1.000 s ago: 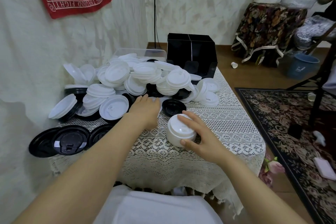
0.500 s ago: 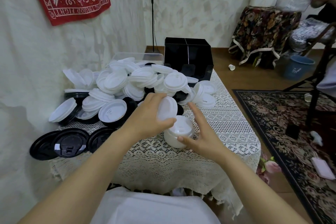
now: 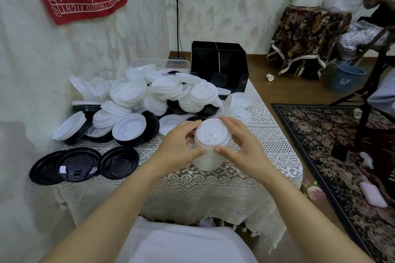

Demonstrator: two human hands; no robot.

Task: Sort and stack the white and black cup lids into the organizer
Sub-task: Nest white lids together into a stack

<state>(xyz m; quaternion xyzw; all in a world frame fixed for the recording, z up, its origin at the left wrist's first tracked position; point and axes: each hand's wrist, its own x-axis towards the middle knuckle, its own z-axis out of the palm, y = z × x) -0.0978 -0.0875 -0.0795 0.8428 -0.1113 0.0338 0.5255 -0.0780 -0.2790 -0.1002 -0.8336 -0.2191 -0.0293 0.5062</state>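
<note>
Your L hand [image 3: 181, 145] & R hand [image 3: 242, 147] both curl round the white lid stack [image 3: 207, 159], near side of table [image 3: 213, 194]; black organizer [image 3: 218, 60] at far end.

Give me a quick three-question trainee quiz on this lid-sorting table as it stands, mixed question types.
1. True or false: the left hand and right hand both hold the stack of white lids.
2. Fill in: the black organizer stands at the ___ end of the lace tablecloth.
3. The three black lids at the near left lie: A) in the black organizer B) on the lace tablecloth C) atop the stack.
Key: 1 true; 2 far; 3 B.
</note>
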